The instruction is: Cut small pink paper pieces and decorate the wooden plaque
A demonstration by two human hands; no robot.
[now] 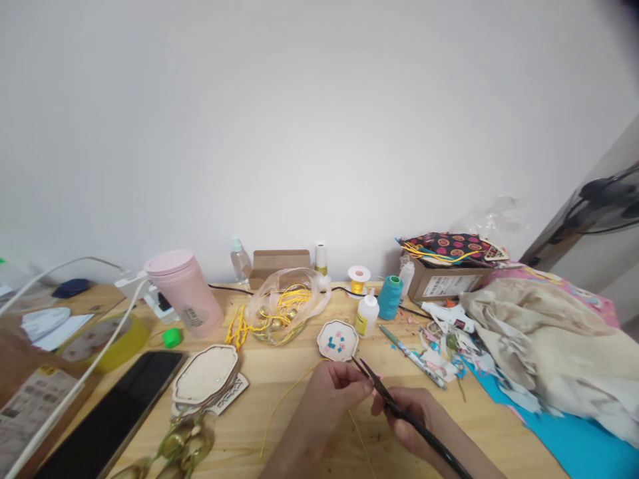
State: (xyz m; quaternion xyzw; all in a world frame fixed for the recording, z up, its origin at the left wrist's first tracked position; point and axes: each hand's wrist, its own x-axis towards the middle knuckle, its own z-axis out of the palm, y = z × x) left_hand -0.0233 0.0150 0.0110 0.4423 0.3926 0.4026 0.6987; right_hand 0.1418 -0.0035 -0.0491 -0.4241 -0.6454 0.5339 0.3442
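Observation:
My right hand (417, 416) is closed around a pair of dark tweezers (399, 410), whose two tips point away from me and stand slightly apart. Thumb and fingers pinched, my left hand (337, 392) is beside the tweezers' tips. A speck of pink shows between the hands, too small to name. Just beyond lies a small scalloped plaque (324, 344) with a dark edge, bearing several tiny pink and teal pieces. A thin yellow cord (283, 398) runs along the table and passes under my left hand.
A glue bottle (368, 316), teal thread cone (390, 299) and pen (410, 354) stand or lie beyond my hands. Fabric scraps (442, 352) spread rightward. To the left are stacked plaques (206, 374), gold bells (187, 442), a phone (114, 412) and a pink tumbler (184, 293).

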